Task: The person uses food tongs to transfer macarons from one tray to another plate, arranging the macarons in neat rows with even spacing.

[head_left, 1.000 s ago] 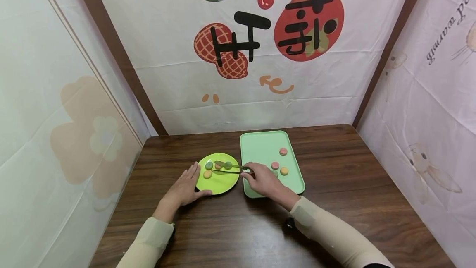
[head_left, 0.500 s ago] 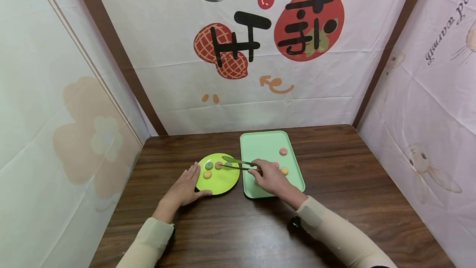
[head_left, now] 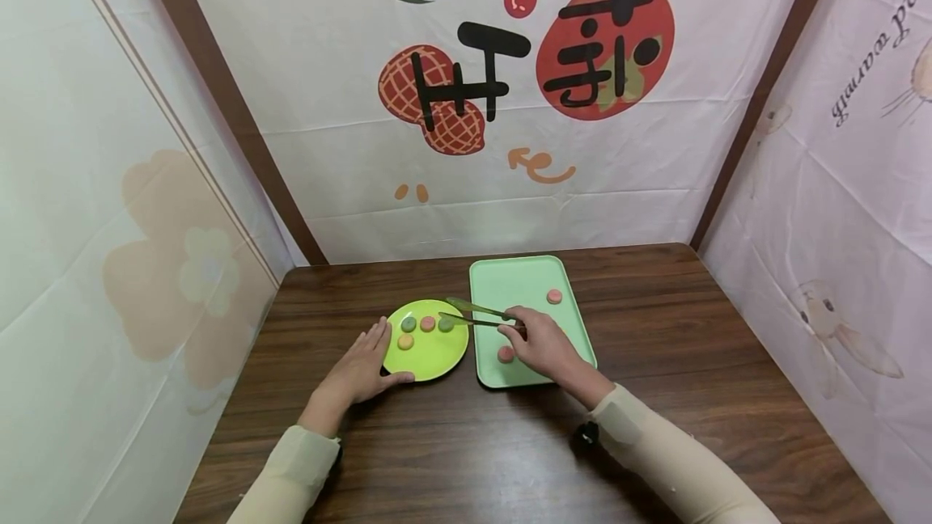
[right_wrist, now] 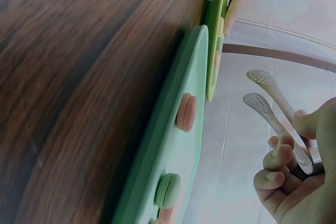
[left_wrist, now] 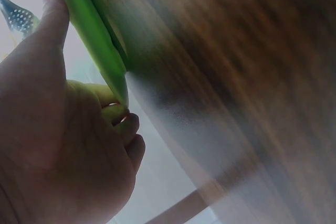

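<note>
My right hand (head_left: pixel 540 341) grips metal tongs (right_wrist: pixel 256 102) with perforated heads, held above the gap between plate and tray. The two heads stand apart with nothing between them. My left hand (head_left: pixel 362 366) rests against the left rim of a lime-green round plate (head_left: pixel 429 364), its fingers along the edge and thumb at the near side. On the plate lie a green macaron (head_left: pixel 408 323), a pink macaron (head_left: pixel 427 323), a second green macaron (head_left: pixel 446 324) and a yellow macaron (head_left: pixel 405 341). My right hand hides part of the mint tray (head_left: pixel 502 280).
The tray stands right of the plate on a dark wooden table (head_left: pixel 437 443). A pink macaron (head_left: pixel 554 296) lies at its far right, another pink macaron (head_left: pixel 506 354) nearer. The right wrist view shows a green macaron (right_wrist: pixel 168 190) there too. Printed curtains (head_left: pixel 349 217) enclose the table.
My right hand and the tongs have moved right, away from the plate's middle towards the tray. A near pink macaron on the tray has come into sight. My left hand stays put.
</note>
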`<state>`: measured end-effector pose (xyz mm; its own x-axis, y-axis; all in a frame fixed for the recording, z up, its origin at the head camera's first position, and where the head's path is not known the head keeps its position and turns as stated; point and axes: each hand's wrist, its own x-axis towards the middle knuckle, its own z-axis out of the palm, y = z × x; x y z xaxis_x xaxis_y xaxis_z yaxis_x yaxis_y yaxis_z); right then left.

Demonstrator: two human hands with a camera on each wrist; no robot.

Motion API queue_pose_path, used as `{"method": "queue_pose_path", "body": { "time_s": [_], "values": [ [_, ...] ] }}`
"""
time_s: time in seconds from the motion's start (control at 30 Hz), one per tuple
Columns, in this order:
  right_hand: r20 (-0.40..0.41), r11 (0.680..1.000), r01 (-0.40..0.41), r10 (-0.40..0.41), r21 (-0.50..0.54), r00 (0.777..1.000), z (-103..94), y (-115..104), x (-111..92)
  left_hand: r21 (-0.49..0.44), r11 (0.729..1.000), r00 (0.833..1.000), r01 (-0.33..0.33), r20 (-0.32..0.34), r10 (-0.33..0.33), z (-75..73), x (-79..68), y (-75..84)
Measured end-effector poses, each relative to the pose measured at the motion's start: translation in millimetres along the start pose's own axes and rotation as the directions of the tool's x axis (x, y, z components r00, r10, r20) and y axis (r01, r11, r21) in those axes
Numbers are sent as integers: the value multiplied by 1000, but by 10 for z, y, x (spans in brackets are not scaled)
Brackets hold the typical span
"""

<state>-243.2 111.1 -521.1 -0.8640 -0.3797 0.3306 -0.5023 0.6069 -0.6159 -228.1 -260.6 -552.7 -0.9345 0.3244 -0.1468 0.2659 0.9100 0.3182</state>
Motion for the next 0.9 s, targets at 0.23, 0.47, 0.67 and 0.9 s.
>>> {"method": "queue_pose_path", "body": {
  "time_s": [0.23,0.47,0.67,0.9],
  "values": [
    [-23,1000,-6,6,2,1000,-83,78,-55,-2,1000,1000,0,-1,0,7,3,1],
    [-44,1000,-31,31,6,999,-171,156,-106,7,1000,1000,-6,-7,6,23,8,-12],
    [-63,999,-48,48,-2,997,-216,233,-139,7,1000,1000,-6,-5,6,25,5,-15],
    [-87,999,-52,51,-8,995,-279,298,-176,9,1000,1000,-5,-1,5,31,16,-22]
  ]
}}
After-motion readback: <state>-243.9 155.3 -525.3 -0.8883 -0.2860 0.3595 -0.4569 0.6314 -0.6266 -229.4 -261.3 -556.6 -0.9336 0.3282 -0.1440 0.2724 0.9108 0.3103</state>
